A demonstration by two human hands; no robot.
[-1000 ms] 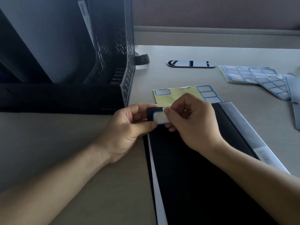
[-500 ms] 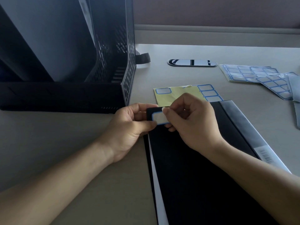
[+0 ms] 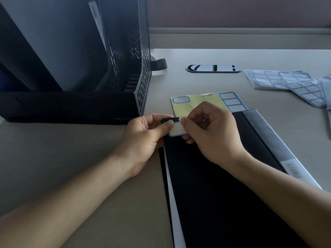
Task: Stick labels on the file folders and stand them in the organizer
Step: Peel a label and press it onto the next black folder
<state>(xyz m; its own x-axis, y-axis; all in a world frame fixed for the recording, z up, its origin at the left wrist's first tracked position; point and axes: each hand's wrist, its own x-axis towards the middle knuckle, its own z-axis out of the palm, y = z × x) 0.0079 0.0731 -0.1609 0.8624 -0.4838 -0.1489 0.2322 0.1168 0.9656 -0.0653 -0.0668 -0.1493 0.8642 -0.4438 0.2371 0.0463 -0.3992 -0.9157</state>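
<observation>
Your right hand point(image 3: 211, 133) pinches label point(image 3: 176, 130) by its right edge. Your left hand point(image 3: 143, 138) grips folder point(image 3: 223, 185) at top-left corner, thumb on label's left edge. Label sits on that corner, apparently not fully pressed down. Folder lies flat on bench point(image 3: 71, 158). Organizer point(image 3: 141, 83) stands just beyond folder's top-left corner; label sheet point(image 3: 197, 102) at folder's top edge. Step in hand: sticking label. Next move likely calls for smoothing label flat without creases, then standing folder in organizer.
</observation>
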